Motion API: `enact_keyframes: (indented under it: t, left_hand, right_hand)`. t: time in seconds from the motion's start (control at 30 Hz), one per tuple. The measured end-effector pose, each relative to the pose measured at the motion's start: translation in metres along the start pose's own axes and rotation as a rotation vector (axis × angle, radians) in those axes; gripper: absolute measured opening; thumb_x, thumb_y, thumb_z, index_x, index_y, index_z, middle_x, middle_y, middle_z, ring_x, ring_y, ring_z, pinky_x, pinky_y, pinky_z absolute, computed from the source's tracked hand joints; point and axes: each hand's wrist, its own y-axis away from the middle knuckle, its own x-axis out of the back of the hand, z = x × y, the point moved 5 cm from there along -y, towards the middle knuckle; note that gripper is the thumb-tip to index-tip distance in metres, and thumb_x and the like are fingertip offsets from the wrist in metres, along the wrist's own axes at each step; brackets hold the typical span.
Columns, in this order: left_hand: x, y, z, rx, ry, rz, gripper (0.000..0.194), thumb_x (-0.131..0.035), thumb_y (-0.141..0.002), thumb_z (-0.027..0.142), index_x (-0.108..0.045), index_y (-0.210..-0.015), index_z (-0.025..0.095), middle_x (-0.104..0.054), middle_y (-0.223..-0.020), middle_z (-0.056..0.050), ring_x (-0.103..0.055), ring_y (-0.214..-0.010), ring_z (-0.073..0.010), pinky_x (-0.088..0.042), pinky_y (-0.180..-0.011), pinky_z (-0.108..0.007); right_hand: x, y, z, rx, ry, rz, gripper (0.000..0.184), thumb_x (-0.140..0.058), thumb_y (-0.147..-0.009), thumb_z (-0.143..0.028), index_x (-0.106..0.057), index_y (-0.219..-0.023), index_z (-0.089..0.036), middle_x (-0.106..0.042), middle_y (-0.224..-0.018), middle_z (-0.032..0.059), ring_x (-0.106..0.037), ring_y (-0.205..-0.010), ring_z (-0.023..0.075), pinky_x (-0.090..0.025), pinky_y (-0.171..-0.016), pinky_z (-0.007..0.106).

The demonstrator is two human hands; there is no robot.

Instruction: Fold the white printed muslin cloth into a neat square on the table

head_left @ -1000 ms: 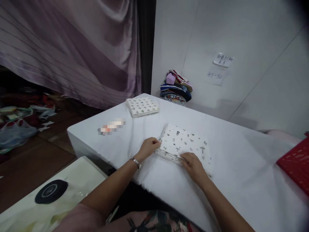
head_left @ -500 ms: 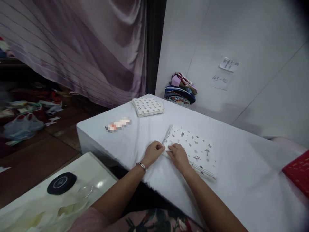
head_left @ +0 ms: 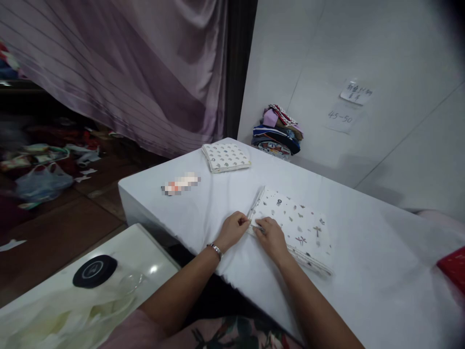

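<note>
A folded white cloth [head_left: 303,218] printed with small animals and palm trees lies on the white-covered table [head_left: 366,232]. At its near left corner, my left hand [head_left: 234,230] pinches the edge between thumb and fingertips. My right hand [head_left: 271,237] is on the same cloth, just to the right of the left hand, its fingers bent and gripping the layers near that corner. A second folded cloth [head_left: 228,157], white with small rows of prints, sits at the far corner of the table, apart from both hands.
A pixelated object [head_left: 180,184] lies on the table's left part. A pile of folded fabrics [head_left: 278,133] stands by the wall. At lower left, a white surface [head_left: 145,242] holds a round black object [head_left: 95,271]. Something red [head_left: 454,269] is at the right edge.
The view has shifted slightly, so the table and cloths appear a little further right. Both hands stay at the same corner of the cloth, with only slight finger movement.
</note>
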Motion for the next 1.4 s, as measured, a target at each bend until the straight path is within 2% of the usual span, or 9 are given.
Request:
enact_keyframes:
  t: [0.17, 0.3, 0.37, 0.5, 0.67, 0.77, 1.03, 1.23, 1.4]
  left_hand:
    - [0.001, 0.000, 0.000, 0.014, -0.001, -0.018, 0.010, -0.053, -0.075, 0.026, -0.055, -0.068, 0.019, -0.055, -0.069, 0.002, -0.050, -0.066, -0.0118, -0.039, -0.062, -0.024]
    - [0.002, 0.001, 0.002, 0.020, 0.014, -0.024, 0.012, -0.052, -0.076, 0.026, -0.054, -0.067, 0.019, -0.055, -0.069, 0.002, -0.050, -0.067, -0.0123, -0.039, -0.063, -0.024]
    - [0.002, 0.000, 0.003, 0.020, 0.022, -0.019, 0.012, -0.053, -0.076, 0.026, -0.054, -0.066, 0.019, -0.054, -0.068, 0.002, -0.049, -0.066, -0.0122, -0.039, -0.062, -0.024]
    - [0.003, 0.000, 0.003, 0.036, 0.036, -0.015, 0.012, -0.053, -0.075, 0.024, -0.054, -0.065, 0.018, -0.054, -0.067, 0.002, -0.049, -0.065, -0.0118, -0.039, -0.062, -0.024]
    - [0.003, -0.001, 0.001, 0.043, 0.060, -0.022, 0.011, -0.052, -0.074, 0.024, -0.056, -0.065, 0.018, -0.055, -0.066, 0.002, -0.050, -0.065, -0.0119, -0.040, -0.061, -0.024]
    - [0.002, -0.001, 0.000, 0.043, 0.081, -0.031, 0.012, -0.052, -0.075, 0.025, -0.057, -0.066, 0.018, -0.056, -0.066, 0.002, -0.051, -0.066, -0.0120, -0.040, -0.062, -0.024]
    - [0.002, -0.001, -0.002, 0.044, 0.127, -0.038, 0.011, -0.051, -0.072, 0.020, -0.061, -0.069, 0.018, -0.061, -0.070, 0.001, -0.055, -0.069, -0.0128, -0.043, -0.065, -0.024]
    - [0.009, 0.000, -0.002, 0.054, 0.090, 0.044, 0.009, -0.050, -0.071, 0.019, -0.057, -0.065, 0.017, -0.058, -0.067, 0.001, -0.053, -0.065, -0.0121, -0.041, -0.062, -0.023]
    - [0.010, 0.003, 0.004, 0.022, 0.012, 0.034, 0.008, -0.052, -0.069, 0.017, -0.056, -0.062, 0.018, -0.056, -0.066, 0.002, -0.050, -0.064, -0.0121, -0.038, -0.061, -0.024]
  right_hand:
    - [-0.001, -0.004, 0.001, -0.043, -0.012, -0.007, 0.019, -0.053, -0.083, -0.025, -0.066, -0.096, -0.021, -0.062, -0.090, 0.0061, -0.055, -0.087, 0.0205, -0.041, -0.077, 0.031]
    - [-0.002, -0.008, 0.012, -0.155, -0.152, 0.035, 0.019, -0.049, -0.085, -0.029, -0.067, -0.081, -0.022, -0.063, -0.081, 0.0025, -0.056, -0.079, 0.0178, -0.042, -0.070, 0.029]
    - [-0.003, -0.008, 0.015, -0.198, -0.208, 0.069, 0.021, -0.048, -0.085, -0.033, -0.066, -0.080, -0.022, -0.063, -0.079, 0.0017, -0.057, -0.075, 0.0170, -0.042, -0.067, 0.028]
    - [-0.004, -0.007, 0.006, -0.100, -0.132, 0.090, 0.024, -0.044, -0.088, -0.032, -0.066, -0.085, -0.022, -0.063, -0.083, 0.0033, -0.055, -0.080, 0.0175, -0.041, -0.072, 0.028]
    - [-0.010, -0.005, -0.010, 0.003, 0.150, 0.003, 0.021, -0.045, -0.088, -0.024, -0.065, -0.092, -0.021, -0.060, -0.086, 0.0066, -0.052, -0.084, 0.0199, -0.038, -0.074, 0.030]
    - [-0.010, -0.005, -0.013, 0.026, 0.217, -0.027, 0.018, -0.047, -0.088, -0.025, -0.064, -0.092, -0.021, -0.060, -0.087, 0.0068, -0.052, -0.085, 0.0208, -0.038, -0.074, 0.030]
    - [-0.010, -0.010, -0.013, 0.001, 0.205, -0.036, 0.015, -0.049, -0.086, -0.025, -0.064, -0.089, -0.022, -0.060, -0.087, 0.0060, -0.053, -0.085, 0.0196, -0.038, -0.072, 0.028]
    - [-0.010, -0.012, 0.001, -0.106, 0.006, 0.022, 0.021, -0.043, -0.088, -0.029, -0.061, -0.079, -0.021, -0.060, -0.079, 0.0016, -0.054, -0.077, 0.0161, -0.037, -0.065, 0.025]
    - [-0.005, -0.009, -0.004, -0.047, -0.008, 0.056, 0.018, -0.043, -0.087, -0.028, -0.058, -0.080, -0.021, -0.058, -0.080, 0.0018, -0.053, -0.078, 0.0159, -0.038, -0.068, 0.025]
